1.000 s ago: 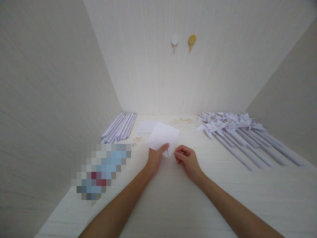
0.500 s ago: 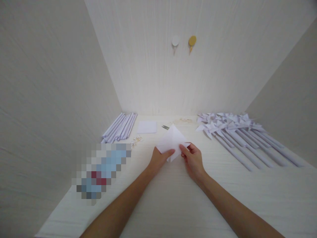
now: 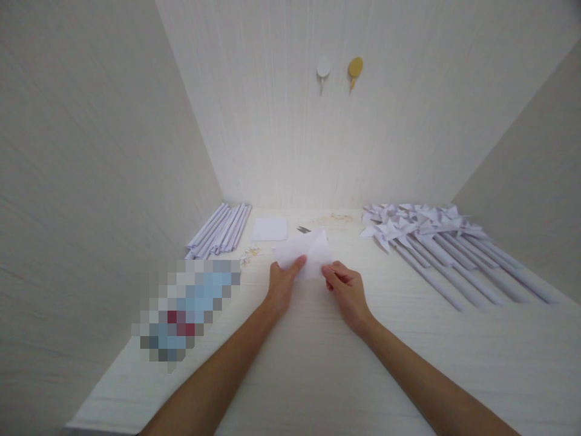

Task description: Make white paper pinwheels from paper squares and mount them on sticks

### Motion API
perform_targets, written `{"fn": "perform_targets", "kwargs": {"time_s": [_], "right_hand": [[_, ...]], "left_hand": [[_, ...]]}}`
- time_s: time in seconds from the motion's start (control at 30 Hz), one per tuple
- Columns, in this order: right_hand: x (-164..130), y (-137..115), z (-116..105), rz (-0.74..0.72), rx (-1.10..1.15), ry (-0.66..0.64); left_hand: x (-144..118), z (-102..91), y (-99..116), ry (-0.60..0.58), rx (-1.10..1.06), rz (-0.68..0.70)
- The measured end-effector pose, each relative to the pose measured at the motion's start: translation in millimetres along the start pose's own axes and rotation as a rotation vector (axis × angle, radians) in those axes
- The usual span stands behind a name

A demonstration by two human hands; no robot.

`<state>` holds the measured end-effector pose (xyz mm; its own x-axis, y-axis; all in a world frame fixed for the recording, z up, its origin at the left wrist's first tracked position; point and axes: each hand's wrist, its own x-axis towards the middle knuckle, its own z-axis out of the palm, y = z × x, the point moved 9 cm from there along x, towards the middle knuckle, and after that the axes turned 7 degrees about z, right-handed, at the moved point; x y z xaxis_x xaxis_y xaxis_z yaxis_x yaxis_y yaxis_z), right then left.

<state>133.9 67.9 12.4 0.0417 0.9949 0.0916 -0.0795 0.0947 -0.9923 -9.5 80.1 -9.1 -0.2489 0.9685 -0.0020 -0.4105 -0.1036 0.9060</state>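
Note:
Between my two hands is a sheet of white paper (image 3: 305, 251) with faint creases, held over the table. My left hand (image 3: 281, 284) grips its left side, thumb on top and fingers hidden underneath. At the lower right corner, my right hand (image 3: 345, 284) pinches the paper between thumb and bent fingers. Just beyond the sheet lie small scissors (image 3: 304, 229), their handles covered by the paper. A stack of square white paper (image 3: 269, 229) rests behind my left hand.
Rolled paper sticks (image 3: 220, 230) lie at the back left, near small cotton-swab-like pieces (image 3: 250, 254). Several paper pinwheels (image 3: 426, 233) on paper sticks fill the right side. A pixelated blue item (image 3: 195, 312) is on the left. Two round hooks, white (image 3: 324, 66) and yellow (image 3: 356, 66), hang on the wall.
The paper has turned from a diamond-like position to a squarer one. My left hand has shifted slightly left and my right hand's pinch has moved to a lower corner.

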Motion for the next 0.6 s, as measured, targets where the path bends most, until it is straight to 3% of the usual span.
{"fn": "perform_targets", "kwargs": {"time_s": [0.27,0.47,0.6], "right_hand": [[1.9,2.0,-11.3,-0.011,0.003,0.107],[-0.4,3.5,-11.0,0.062,0.181,0.113],[-0.3,2.2,-7.6,0.043,0.166,0.079]], "left_hand": [[2.2,-4.0,0.8,0.034,0.002,0.031],[2.8,-5.9,3.5,0.038,0.113,0.062],[1.2,-4.9,7.1,0.025,0.18,0.066]]}}
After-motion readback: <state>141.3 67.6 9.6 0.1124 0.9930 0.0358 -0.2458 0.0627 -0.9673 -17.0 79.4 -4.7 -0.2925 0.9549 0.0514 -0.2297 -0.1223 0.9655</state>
